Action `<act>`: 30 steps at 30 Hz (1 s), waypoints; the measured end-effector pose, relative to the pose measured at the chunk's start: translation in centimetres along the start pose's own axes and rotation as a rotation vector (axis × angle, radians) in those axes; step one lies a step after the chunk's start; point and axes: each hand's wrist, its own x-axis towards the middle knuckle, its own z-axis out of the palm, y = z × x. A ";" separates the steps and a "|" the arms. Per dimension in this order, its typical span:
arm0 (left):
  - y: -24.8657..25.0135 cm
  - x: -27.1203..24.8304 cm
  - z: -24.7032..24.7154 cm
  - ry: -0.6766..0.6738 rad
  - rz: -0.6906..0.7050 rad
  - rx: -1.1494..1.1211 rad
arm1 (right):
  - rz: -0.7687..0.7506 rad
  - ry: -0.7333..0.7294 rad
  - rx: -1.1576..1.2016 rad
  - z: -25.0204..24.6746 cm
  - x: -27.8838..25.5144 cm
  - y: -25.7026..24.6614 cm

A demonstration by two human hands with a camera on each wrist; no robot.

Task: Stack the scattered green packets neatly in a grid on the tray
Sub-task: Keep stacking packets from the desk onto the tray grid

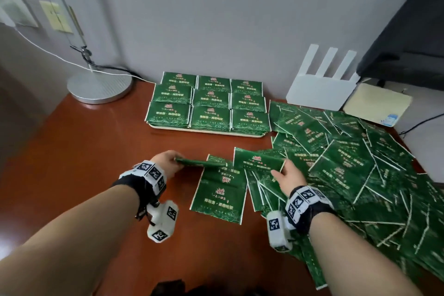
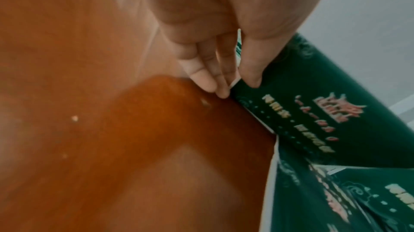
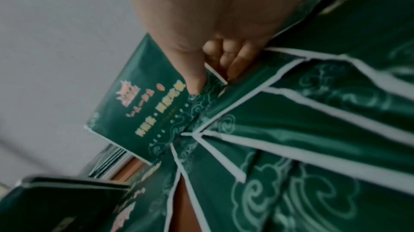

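Green packets with gold lettering lie stacked in a three-by-three grid on a pale tray at the back of the table. A big loose heap of packets covers the right side. My left hand pinches a thin bundle of packets by its left end, thumb on top, held level just above the table. My right hand pinches the corner of one packet at the heap's left edge; the thumb presses its printed face.
The brown wooden table has bare room at the left and front. A lamp base with cables stands at the back left. A white router and a beige notebook sit behind the heap. Two packets lie flat between my hands.
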 end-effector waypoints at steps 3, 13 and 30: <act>-0.9 1.4 -0.2 -0.077 0.020 0.058 | 0.054 -0.020 -0.001 1.0 0.3 0.0; 1.6 4.6 -4.4 -0.105 0.037 0.115 | -0.097 0.042 0.188 -4.8 2.8 -4.5; 4.8 20.9 -17.1 0.049 -0.016 -0.054 | -0.109 -0.007 0.325 -1.8 18.8 -21.3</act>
